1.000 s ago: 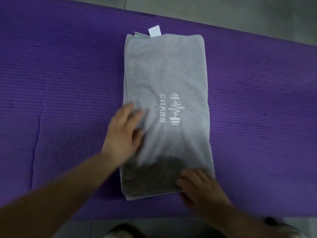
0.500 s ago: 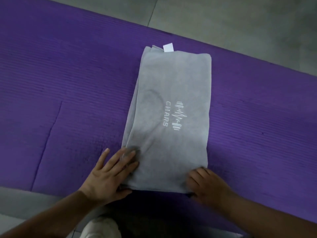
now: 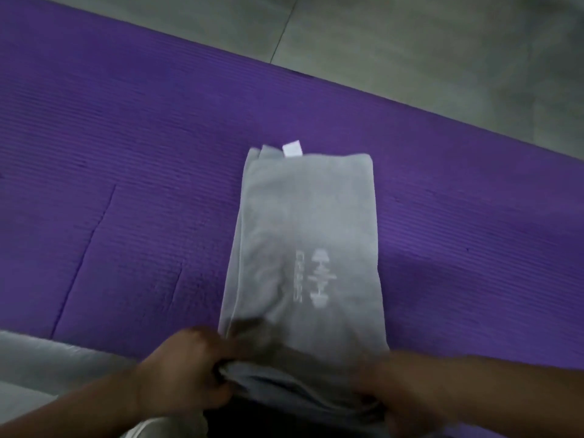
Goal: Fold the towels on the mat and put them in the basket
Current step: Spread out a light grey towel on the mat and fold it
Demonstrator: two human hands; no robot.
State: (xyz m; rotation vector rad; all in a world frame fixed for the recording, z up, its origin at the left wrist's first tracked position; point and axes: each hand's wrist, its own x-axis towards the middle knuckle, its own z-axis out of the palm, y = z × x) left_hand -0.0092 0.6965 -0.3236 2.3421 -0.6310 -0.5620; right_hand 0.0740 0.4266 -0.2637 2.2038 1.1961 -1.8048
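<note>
A grey towel, folded into a long strip with a white logo and a white tag at its far end, lies on the purple mat. My left hand grips the towel's near left corner, fingers curled around the edge. My right hand holds the near right corner. The near edge is lifted off the mat and bunched between both hands. The image is blurred by motion. No basket is in view.
Grey tiled floor lies beyond the mat's far edge. A pale grey surface shows at the lower left, near my knee. Creases run across the mat to the left of the towel.
Both hands went from lying flat on the towel's near end to gripping its near corners. The near edge has risen off the mat. The view has tilted farther forward.
</note>
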